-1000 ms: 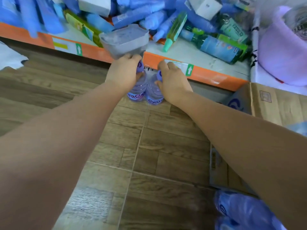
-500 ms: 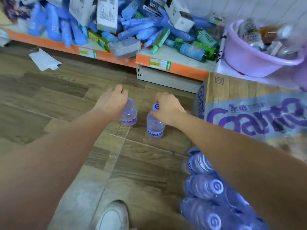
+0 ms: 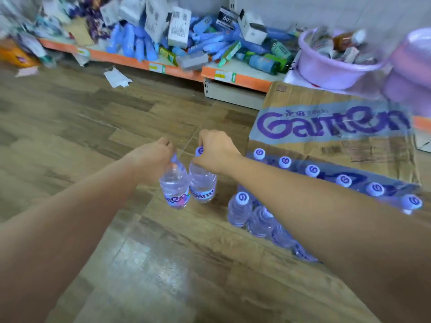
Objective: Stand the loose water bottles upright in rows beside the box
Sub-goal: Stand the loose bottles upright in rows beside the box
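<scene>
Wood-grain plank floor, brown, with soft glare toward the near edge. Along the far side, low shelf with orange front lip, heaped with boxes and blue packets. Behind it, pale tiled wall. Past the shelf's right end, lilac basin. Paper scrap on the floor before the shelf.

1. A single wide-angle camera, worn on the person's head, looks forward and down at the cardboard box from above and close by.
2. The box sits right of centre; the shelf runs behind it, and the floor spreads to its left.
</scene>
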